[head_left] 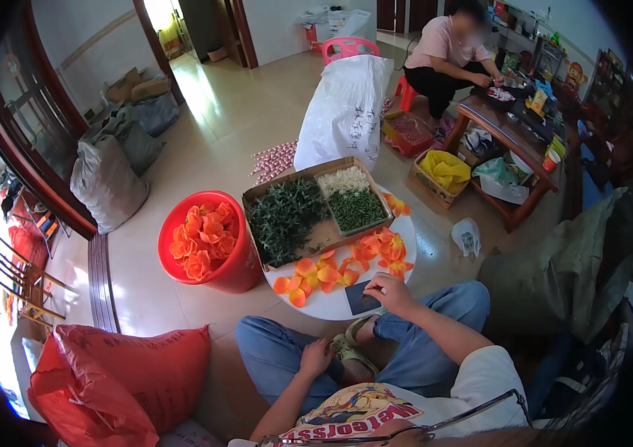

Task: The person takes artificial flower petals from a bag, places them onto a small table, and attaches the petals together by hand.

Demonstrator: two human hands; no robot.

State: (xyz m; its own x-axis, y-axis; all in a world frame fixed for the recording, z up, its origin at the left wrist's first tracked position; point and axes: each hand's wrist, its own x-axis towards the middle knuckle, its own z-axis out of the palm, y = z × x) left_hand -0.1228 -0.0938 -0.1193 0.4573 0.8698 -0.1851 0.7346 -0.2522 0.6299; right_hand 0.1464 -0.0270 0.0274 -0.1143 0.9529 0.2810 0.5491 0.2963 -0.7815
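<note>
My right hand (392, 293) is over the front edge of a round white stool (309, 304), its fingers pinched just above a dark square pad (361, 299). Whatever sits in that pinch is too small to name. Low between my knees, my left hand (316, 358) is closed with curled fingers, and its contents are hidden. Orange fabric petals (318, 274) lie spread on the stool's near side. Behind them, a cardboard tray (322, 246) holds dark green artificial leaves (284, 216), small green stems (356, 209) and cream-white pieces (342, 181).
A red bucket (219, 277) of orange fabric flowers (201, 240) stands left of the stool. Red sack (137, 380) lies front left; white sack (339, 112) stands behind. Another person (443, 56) works at a wooden table (495, 119). A grey-green sack (555, 261) is at right.
</note>
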